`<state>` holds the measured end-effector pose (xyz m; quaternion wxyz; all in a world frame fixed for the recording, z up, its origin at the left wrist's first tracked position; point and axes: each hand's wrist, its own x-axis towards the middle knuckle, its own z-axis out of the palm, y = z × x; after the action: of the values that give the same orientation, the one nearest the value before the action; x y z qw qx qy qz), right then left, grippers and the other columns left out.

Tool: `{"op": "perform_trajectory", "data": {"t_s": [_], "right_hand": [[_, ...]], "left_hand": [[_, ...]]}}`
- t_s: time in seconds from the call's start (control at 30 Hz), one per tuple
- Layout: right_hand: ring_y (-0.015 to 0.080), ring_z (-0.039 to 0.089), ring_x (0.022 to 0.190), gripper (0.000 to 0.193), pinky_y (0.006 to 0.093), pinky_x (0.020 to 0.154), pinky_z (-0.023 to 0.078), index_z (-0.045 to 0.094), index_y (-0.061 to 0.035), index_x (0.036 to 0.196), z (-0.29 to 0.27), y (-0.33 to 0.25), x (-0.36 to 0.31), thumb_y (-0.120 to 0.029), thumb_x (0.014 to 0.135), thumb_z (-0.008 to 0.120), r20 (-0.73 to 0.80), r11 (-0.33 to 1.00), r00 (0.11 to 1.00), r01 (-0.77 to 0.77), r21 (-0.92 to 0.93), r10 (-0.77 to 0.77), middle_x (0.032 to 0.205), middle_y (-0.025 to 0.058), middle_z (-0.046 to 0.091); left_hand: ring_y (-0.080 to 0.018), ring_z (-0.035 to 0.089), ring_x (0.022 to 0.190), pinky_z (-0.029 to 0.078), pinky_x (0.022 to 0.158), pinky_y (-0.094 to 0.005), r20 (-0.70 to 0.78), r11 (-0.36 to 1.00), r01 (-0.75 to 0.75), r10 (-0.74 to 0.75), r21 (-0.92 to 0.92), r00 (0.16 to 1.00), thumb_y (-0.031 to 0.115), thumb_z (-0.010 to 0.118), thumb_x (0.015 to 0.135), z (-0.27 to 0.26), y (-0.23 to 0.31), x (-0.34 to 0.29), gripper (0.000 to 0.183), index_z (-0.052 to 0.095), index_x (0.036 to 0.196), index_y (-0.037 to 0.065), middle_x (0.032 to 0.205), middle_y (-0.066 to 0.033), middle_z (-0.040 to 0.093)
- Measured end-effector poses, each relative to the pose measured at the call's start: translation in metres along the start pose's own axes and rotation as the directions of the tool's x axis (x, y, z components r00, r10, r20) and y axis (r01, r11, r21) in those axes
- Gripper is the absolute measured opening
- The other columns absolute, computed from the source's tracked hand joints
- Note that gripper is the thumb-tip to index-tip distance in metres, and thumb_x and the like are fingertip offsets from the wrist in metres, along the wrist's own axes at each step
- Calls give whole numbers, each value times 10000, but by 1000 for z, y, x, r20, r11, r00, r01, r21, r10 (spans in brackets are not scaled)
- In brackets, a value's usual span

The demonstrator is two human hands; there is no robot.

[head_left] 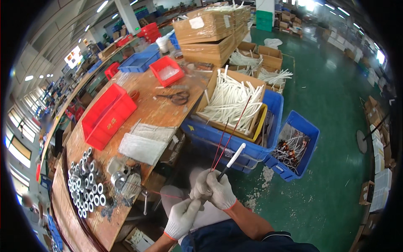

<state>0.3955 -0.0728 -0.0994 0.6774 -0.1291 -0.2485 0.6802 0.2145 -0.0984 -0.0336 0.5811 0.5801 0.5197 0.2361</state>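
Note:
My right hand, in a white knit glove, is closed around thin red wires that stick up and away from me. A white tube with a dark lower part also sticks out of its grip, pointing up to the right. My gloved left hand is closed just below and to the left, its fingertips meeting the right hand's. What those fingers pinch is hidden. Another red wire runs leftward from the hands toward the table. Both hands are above my lap.
The wooden table at left carries many metal rings, a red bin, white sheets and scissors. Ahead, a carton of white tubes sits in a blue crate. A blue bin of wires stands on the floor.

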Motion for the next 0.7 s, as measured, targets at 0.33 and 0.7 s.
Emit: {"op": "perform_trajectory", "data": {"t_s": [0.33, 0.7], "right_hand": [[275, 672, 765, 457, 563, 793, 582, 703, -26, 1158, -7, 9, 8, -466, 1058, 635, 199, 938, 978, -125, 324, 62, 797, 72, 617], [293, 582, 686, 616, 559, 817, 532, 630, 8, 833, 11, 22, 3, -569, 1046, 597, 200, 964, 969, -187, 189, 148, 682, 74, 518]], "left_hand": [[-58, 588, 805, 502, 707, -241, -55, 998, -10, 7, -55, 998, 195, 662, 1080, -16, -26, -28, 220, 727, 1073, -15, 878, 11, 684], [-49, 517, 708, 440, 615, -262, -108, 995, -92, 95, 32, 990, 195, 663, 1073, -19, 3, -41, 244, 732, 978, -18, 768, 25, 626]]}}
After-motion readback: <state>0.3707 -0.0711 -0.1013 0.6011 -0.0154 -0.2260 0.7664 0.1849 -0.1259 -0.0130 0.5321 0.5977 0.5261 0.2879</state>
